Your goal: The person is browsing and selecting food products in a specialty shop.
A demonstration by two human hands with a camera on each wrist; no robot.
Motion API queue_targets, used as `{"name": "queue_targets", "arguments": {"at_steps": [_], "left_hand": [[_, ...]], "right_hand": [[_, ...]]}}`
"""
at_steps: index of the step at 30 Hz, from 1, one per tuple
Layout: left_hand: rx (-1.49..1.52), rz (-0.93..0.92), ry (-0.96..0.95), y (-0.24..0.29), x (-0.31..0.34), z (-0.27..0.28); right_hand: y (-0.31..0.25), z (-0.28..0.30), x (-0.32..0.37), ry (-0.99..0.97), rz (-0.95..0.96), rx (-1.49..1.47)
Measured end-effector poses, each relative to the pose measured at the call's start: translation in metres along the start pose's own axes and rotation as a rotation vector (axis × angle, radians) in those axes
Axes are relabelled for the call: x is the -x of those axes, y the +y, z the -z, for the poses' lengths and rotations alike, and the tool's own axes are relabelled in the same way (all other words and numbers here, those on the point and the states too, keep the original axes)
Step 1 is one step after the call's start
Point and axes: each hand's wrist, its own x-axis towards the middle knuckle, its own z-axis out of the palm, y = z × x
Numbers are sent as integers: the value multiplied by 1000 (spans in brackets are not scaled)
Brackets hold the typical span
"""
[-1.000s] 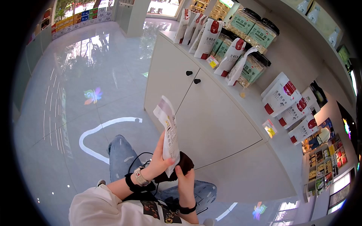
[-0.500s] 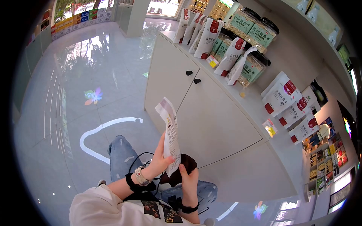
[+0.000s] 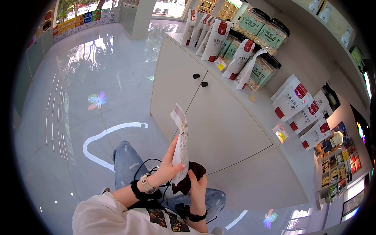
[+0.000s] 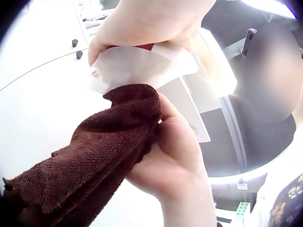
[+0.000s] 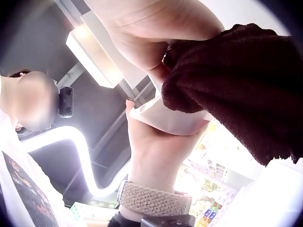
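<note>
My left hand (image 3: 167, 170) grips a white printed pouch (image 3: 181, 150) around its lower part and holds it upright over my lap, edge-on to the head view. In my right hand (image 3: 198, 188) is a dark brown cloth (image 3: 197, 171), bunched against the pouch's lower right side. The left wrist view shows the cloth (image 4: 109, 137) hanging in folds from the right hand, its upper end overlapping the pouch bottom (image 4: 137, 71). Seen from the right wrist, the pouch bottom (image 5: 175, 118) lies across the left palm, with the cloth (image 5: 236, 85) partly covering it.
A white cabinet (image 3: 231, 129) with black knobs stands close in front. Upright white-and-red pouches (image 3: 291, 98) and black-lidded jars (image 3: 261, 72) line its top, with price tags (image 3: 280, 133). A black cable (image 3: 147, 160) lies over my jeans (image 3: 127, 158).
The pouch has shifted right and turned more edge-on, still in the left hand. My right hand and the cloth have moved slightly right along it.
</note>
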Motion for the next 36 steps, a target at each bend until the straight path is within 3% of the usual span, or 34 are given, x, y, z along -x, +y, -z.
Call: {"name": "queue_targets", "arguments": {"at_steps": [9,12,18,21,24,33,36], "left_hand": [[13,52,6,0,-2,0],[15,82,-10,8,-2,-3],[-45,37,-24,9,-3,-3],[-27,54,4,13,-2,-5],[-43,-7,-48,11,-2,-4],[-83,-38,-88,9,-3,-3],[-54,-16,-94,10,-3,-4]], "right_hand": [[6,6,-2,14,60,118],[1,3,0,51,73,302],[13,6,-4,7,92,176],[31,8,-11,-9,283,277],[32,6,-7,-36,117,99],[14,0,-3,52,-61,4],[25,9,-5,29,-9,53]]}}
